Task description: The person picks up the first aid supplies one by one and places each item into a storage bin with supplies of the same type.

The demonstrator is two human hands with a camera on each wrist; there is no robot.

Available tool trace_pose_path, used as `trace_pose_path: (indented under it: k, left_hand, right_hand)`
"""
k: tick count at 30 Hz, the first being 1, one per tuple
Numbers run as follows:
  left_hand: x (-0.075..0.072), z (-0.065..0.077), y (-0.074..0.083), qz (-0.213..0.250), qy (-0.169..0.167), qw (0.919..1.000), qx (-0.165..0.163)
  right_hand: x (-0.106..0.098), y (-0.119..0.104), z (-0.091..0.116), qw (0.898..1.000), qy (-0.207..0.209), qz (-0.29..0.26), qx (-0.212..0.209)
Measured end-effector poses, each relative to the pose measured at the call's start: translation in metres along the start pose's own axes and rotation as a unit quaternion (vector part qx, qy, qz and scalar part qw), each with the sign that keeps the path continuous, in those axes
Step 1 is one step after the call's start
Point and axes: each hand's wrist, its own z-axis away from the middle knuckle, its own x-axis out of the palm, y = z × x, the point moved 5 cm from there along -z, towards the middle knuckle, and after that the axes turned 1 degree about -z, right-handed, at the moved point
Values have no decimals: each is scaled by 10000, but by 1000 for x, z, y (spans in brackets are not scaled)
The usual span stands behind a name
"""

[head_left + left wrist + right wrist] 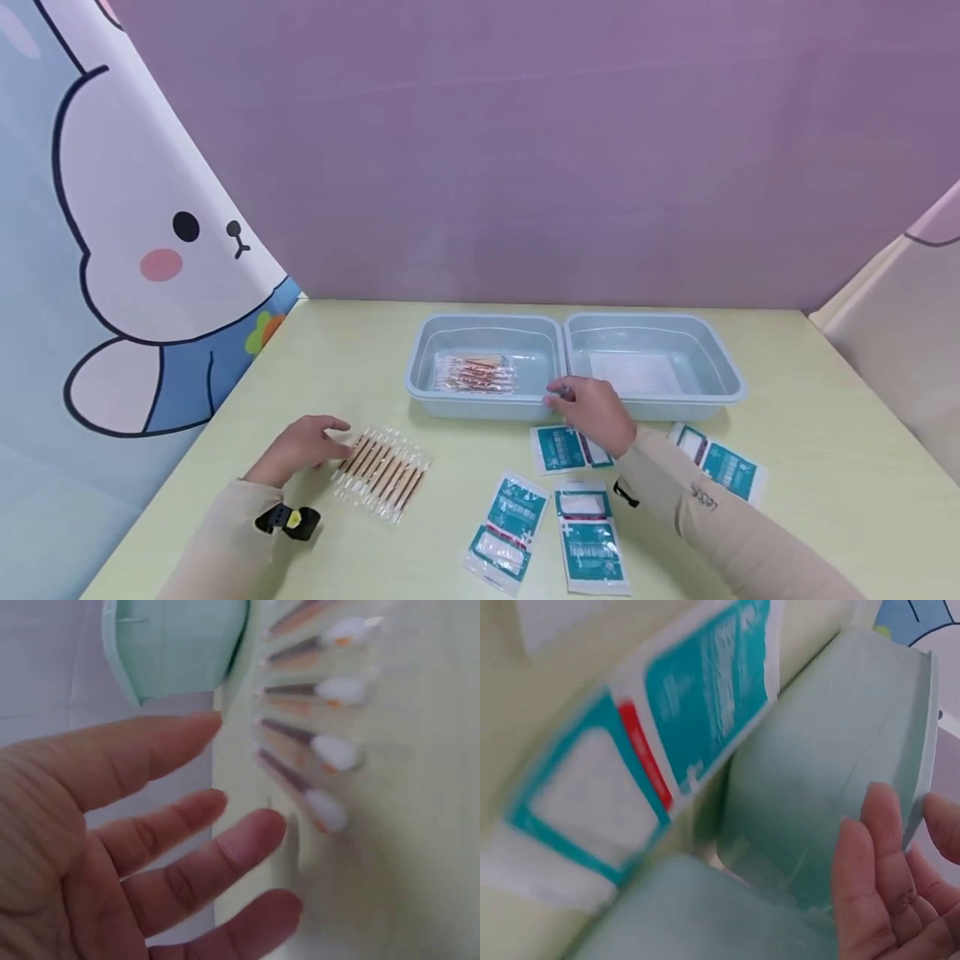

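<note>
My left hand (306,446) is at the left edge of a clear-wrapped strip of cotton swabs (382,473) on the table. In the left wrist view its fingers are spread and loosely bent, nothing between them, beside the white swab tips (341,754). My right hand (596,412) pinches the rim of the left light-blue plastic tray (480,408) near its front right corner. The right wrist view has the thumb on the inner side of that tray's rim (922,765) and fingers against its outer wall. Another strip of swabs (476,375) lies inside this tray.
A second light-blue tray (720,392) stands right beside it, with a flat white packet (636,372) inside. Several teal-and-white packets lie in front of the trays, including one packet (592,542) near the front and another packet (727,471) beyond the right forearm. A purple backdrop (525,167) rises behind.
</note>
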Motion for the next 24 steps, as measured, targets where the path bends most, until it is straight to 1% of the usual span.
trace_pose_path:
  k: [3, 5, 7, 9, 13, 18, 20, 24]
  left_hand:
    - [3, 3, 2, -516, 73, 9986, 132]
    - [5, 5, 3, -800, 123, 9965, 198]
    - [7, 7, 5, -985, 142, 9949, 185]
    - [9, 8, 6, -1084, 128, 9939, 177]
    - [11, 10, 8, -1161, 118, 9931, 114]
    - [11, 14, 9, -1035, 85, 9946, 86]
    - [10, 14, 10, -977, 55, 9951, 134]
    - [8, 10, 8, -803, -47, 9965, 230]
  right_hand:
    - [4, 8, 1, 9993, 25, -359, 118]
    - [6, 13, 1, 9973, 20, -703, 220]
    - [8, 18, 1, 9934, -18, -1095, 348]
    - [10, 21, 1, 9870, -55, -1526, 499]
    - [15, 24, 1, 9701, -49, -2269, 863]
    - [19, 26, 0, 9466, 29, -2990, 1205]
    - [20, 27, 0, 9400, 31, -3166, 1269]
    - [21, 27, -1, 9319, -6, -3365, 1354]
